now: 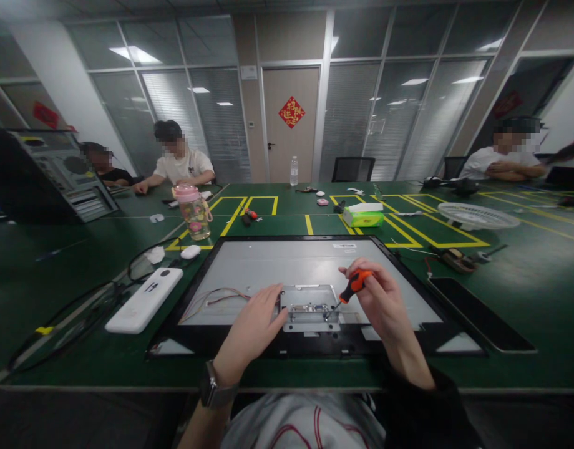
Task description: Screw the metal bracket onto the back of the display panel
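Plainly, my right hand (383, 298) has its fingers curled round the orange-and-black screwdriver (352, 289), while my left hand (256, 317) grasps nothing, lying flattened with its fingers at the left edge of the metal housing (310, 293). That housing sits at the near middle of the flat display panel (268, 259), between my two hands, its longer side running left to right. The screwdriver's long axis slants from its handle, far and right, down to a tip at the housing's near right part, my right hand being the nearer. Whether the tip sits in a screw, I cannot tell.
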Tool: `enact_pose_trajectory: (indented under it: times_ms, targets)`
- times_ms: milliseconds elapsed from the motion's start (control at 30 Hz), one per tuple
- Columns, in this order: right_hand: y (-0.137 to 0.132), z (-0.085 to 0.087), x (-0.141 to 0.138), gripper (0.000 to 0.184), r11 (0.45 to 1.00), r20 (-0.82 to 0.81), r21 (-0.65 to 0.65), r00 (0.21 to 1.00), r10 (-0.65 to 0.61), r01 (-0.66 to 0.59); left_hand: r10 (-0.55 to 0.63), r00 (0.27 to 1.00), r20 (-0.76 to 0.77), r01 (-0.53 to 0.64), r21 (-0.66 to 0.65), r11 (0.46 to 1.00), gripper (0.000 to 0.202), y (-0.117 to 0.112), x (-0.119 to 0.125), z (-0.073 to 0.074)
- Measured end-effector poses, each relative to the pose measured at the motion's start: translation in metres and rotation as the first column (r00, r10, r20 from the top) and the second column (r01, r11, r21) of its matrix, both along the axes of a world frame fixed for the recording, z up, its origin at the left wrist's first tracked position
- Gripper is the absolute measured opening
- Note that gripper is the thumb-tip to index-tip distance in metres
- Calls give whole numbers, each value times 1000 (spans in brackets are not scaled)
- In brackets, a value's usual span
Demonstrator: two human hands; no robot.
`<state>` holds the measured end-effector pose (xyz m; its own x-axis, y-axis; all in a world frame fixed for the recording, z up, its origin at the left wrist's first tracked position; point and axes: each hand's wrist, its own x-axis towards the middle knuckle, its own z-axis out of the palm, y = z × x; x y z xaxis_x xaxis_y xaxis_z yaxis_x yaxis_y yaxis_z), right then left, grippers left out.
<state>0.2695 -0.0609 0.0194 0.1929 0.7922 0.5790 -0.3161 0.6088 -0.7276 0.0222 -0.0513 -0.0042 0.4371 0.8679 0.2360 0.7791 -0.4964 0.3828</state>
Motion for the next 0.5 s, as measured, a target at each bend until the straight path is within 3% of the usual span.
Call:
enact_pose_trajectory:
  times_ms: [300, 500]
  targets:
    - [-3, 4, -3, 24, 999, 76, -33, 997, 24, -22, 4, 1000, -12, -4, -12, 1000, 46, 1, 0, 0]
    - [3, 1, -1, 12, 957, 175, 57, 941, -291, 285, 12, 1000, -9, -12, -16, 1000, 47, 0, 0, 0]
